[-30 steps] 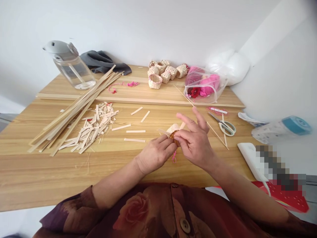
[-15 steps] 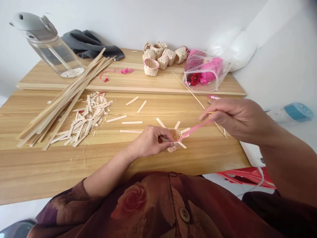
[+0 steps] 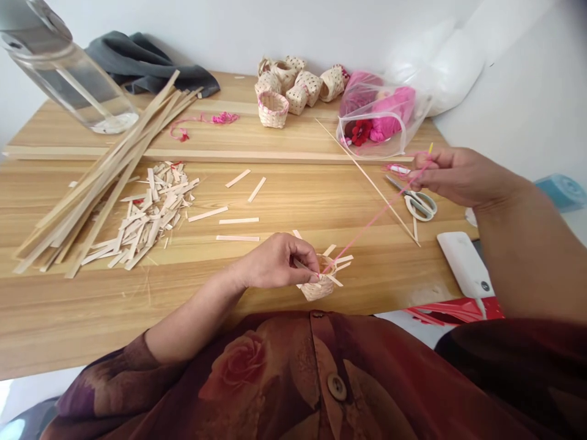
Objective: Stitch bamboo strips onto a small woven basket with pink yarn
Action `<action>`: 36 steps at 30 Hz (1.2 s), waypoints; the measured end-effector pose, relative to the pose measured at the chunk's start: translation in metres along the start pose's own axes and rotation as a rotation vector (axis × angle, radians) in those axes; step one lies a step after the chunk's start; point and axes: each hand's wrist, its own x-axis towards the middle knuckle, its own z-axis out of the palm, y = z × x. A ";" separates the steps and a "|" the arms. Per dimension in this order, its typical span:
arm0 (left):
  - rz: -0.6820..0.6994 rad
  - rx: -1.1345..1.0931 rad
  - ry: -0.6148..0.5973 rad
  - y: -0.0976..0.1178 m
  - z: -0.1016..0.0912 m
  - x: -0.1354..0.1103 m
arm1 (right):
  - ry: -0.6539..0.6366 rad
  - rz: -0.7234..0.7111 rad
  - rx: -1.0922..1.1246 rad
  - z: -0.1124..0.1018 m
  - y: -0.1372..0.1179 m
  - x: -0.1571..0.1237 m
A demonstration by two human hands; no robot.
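My left hand [image 3: 287, 261] pinches the rim of a small woven basket [image 3: 320, 287] near the table's front edge. Pale strip ends stick out all round its rim. From the rim a taut pink thread [image 3: 367, 227] runs up and right to my right hand [image 3: 458, 174]. Between the thumb and fingers of that hand is a yellow needle [image 3: 430, 148], only its tip showing, with the thread beside it. Scissors [image 3: 419, 205] with white and grey handles lie just below my right hand, next to a long thin strip [image 3: 369, 183].
Long wooden strips [image 3: 110, 165] and a heap of short offcuts [image 3: 153, 211] lie left. Behind stand a water bottle [image 3: 73, 79], a dark cloth [image 3: 147, 64], several finished baskets [image 3: 274, 110] and a clear bag of pink yarn [image 3: 389, 116]. A white device [image 3: 463, 263] sits at right.
My right hand has moved up and to the right, drawing the pink thread longer and tighter. The basket shows more of its side now. The whole view has shifted slightly, uncovering the scissors.
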 end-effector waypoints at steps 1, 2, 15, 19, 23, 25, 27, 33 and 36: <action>-0.016 -0.023 -0.018 0.000 0.000 0.000 | -0.065 0.072 0.039 -0.004 0.010 0.004; -0.033 -0.046 -0.036 0.000 -0.001 0.000 | -0.117 0.152 0.073 -0.006 0.019 0.009; -0.071 -0.059 -0.095 -0.003 0.001 0.001 | -0.890 -0.073 0.033 0.129 0.017 -0.050; -0.071 -0.052 -0.113 -0.002 0.003 0.001 | -1.072 0.004 0.107 0.144 0.019 -0.052; -0.094 -0.055 -0.117 -0.002 0.005 0.001 | -1.226 -0.028 0.050 0.146 0.018 -0.049; -0.099 -0.063 -0.128 -0.003 0.005 0.000 | -1.281 -0.049 0.002 0.147 0.017 -0.049; -0.087 -0.068 -0.135 -0.003 0.006 0.000 | -1.301 -0.043 -0.035 0.148 0.018 -0.049; -0.085 -0.050 -0.145 -0.002 0.007 0.001 | -1.087 0.027 0.185 0.141 0.019 -0.046; -0.101 -0.021 -0.143 0.000 0.009 0.002 | -1.050 0.099 0.375 0.137 0.016 -0.052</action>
